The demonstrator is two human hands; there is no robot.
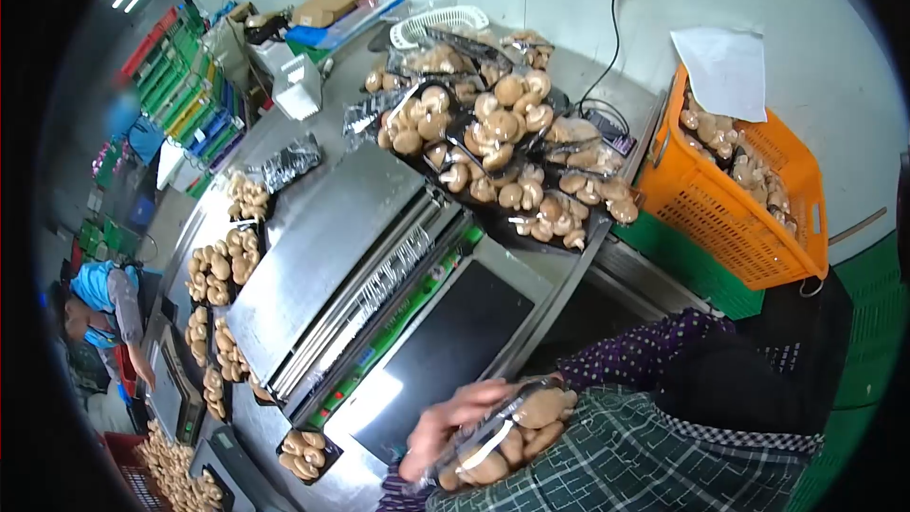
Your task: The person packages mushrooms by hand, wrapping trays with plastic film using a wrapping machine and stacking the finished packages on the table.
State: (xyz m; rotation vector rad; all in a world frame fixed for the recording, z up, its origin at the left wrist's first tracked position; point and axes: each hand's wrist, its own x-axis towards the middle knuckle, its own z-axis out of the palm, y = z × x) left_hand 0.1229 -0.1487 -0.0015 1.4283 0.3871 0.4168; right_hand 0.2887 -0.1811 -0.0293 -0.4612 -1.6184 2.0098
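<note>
My left hand (445, 427) is closed around a film-wrapped pack of mushrooms (545, 410), held close to my checked apron (654, 455). The pack is tilted, with brown caps showing through shiny clear film. From the right, my purple dotted right sleeve (640, 346) reaches the pack's upper end, where the right hand is hidden. Just beyond the pack stands a wrapping machine (327, 246) with a dark flat plate (445, 351) on its near side. A small tray of mushrooms (303, 455) sits by the machine's lower corner.
Wrapped mushroom packs (502, 133) are piled behind the machine. An orange crate (739, 199) of packs stands at right on a green crate (697, 270). Unwrapped mushroom trays (223, 265) line the machine's left side. Another person (104, 294) works at far left.
</note>
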